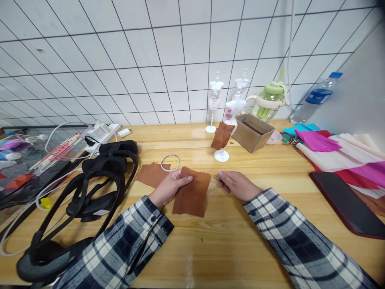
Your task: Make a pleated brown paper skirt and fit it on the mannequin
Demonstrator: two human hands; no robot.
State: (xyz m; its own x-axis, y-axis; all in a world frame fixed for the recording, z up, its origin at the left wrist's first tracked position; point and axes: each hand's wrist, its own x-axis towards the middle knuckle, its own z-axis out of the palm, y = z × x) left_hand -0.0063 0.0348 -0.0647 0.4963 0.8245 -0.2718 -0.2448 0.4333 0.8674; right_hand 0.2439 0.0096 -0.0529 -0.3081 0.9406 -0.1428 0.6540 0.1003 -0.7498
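My left hand [171, 188] pinches a brown cloth piece [192, 198] by its upper left part, thumb on top. The cloth hangs flat over the table, with a few small specks on it. My right hand [240, 185] is closed on a thin metal tool [214, 178], whose tip reaches the cloth's upper right edge. Fingers hide most of the tool, so its kind is unclear. Behind my left hand lies another brown cloth piece [152, 174], with a metal ring [170, 162] partly over it. A small white dress form [234, 109] carries a brown cloth scrap [222, 135].
More dress forms [214, 96] stand by the tiled wall, near a cardboard box [253, 134] and a green-lidded jug [270, 100]. Black headsets [118, 192] and cables crowd the left. At right are a phone [345, 204], coloured fabrics [349, 154] and a water bottle [315, 98].
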